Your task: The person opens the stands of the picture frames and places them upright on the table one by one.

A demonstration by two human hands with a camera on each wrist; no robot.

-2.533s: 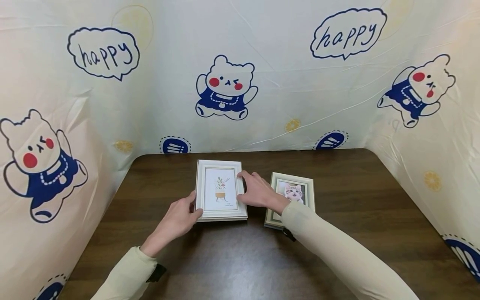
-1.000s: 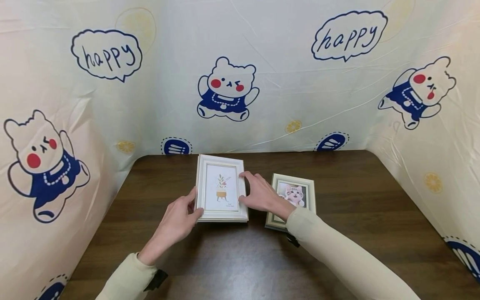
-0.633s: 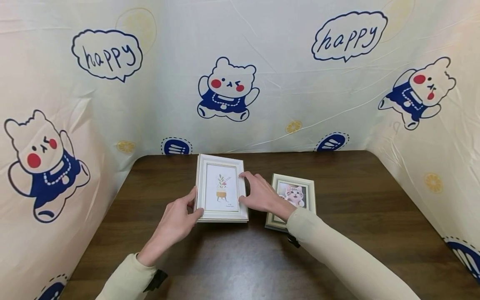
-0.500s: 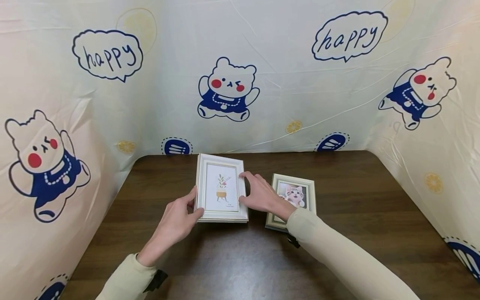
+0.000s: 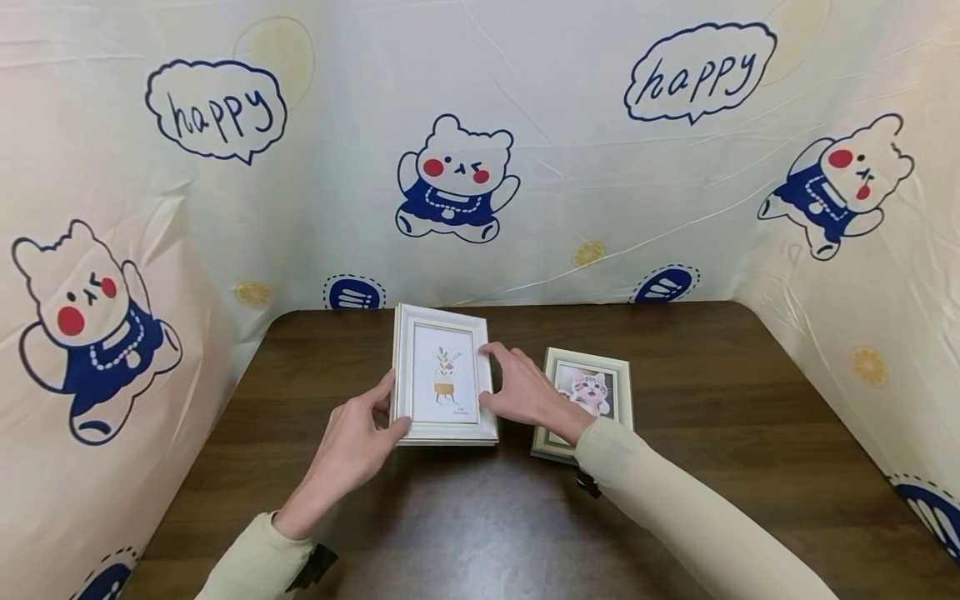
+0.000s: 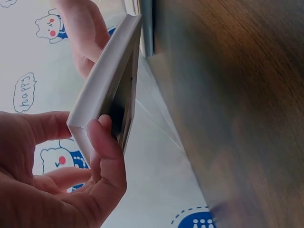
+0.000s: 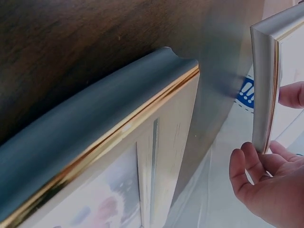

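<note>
— What do your wrist views give you that the head view does not?

— My left wrist view shows the white frame (image 6: 105, 80) edge-on, tilted up off the desk (image 6: 228, 95), its lower corner pinched between my left thumb and fingers (image 6: 107, 152). The head view only shows that hand at the frame's left edge. My right wrist view looks along the moulding and gold inner line of the grey frame (image 7: 109, 137), which lies flat on the desk, and beyond it the white frame's side with my fingers curled behind it.

— And the head view?

— It alone shows the pictures: a potted plant in the white frame (image 5: 444, 375), a kitten in the grey frame (image 5: 600, 387).

— How many of each thing?

— Two frames, two hands, one desk (image 5: 712, 400).

— Where is the white frame relative to your grip?

— Between my hands. My left hand (image 5: 352, 446) pinches its lower left corner, nearest to me. My right hand (image 5: 525, 392) holds its right edge, thumb towards the front, fingers round the side. Its near edge is low at the desk, though I cannot tell whether it touches; its far edge is raised. It sits left of the desk's middle, towards the back edge.

— And farther on?

— The grey frame is just right of it, partly under my right wrist and sleeve (image 5: 675, 508). Behind the desk hangs a curtain (image 5: 585, 108) printed with bears and "happy".
</note>
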